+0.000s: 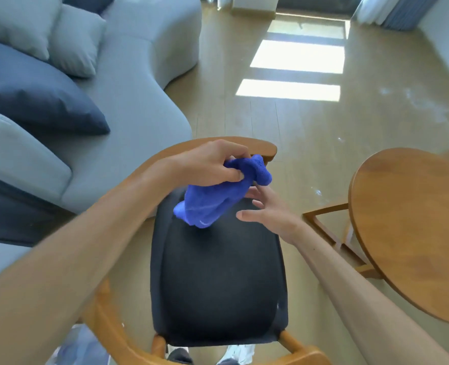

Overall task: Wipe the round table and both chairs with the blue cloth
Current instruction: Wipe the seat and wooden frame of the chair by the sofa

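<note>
The left hand (212,164) pinched the bunched blue cloth (218,193) above the chair (218,280) seat (the round table (415,227) stood to the right). The right hand (268,209), fingers spread, seemed just to touch it. Soft and light, it looked easiest gathered by its middle.

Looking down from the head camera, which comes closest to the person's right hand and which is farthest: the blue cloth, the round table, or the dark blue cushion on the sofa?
From the right hand:
1. Blue cloth, just left, at its fingertips, gripped by the left hand.
2. Round table, off to the right.
3. Dark blue cushion, far left on the sofa.
</note>
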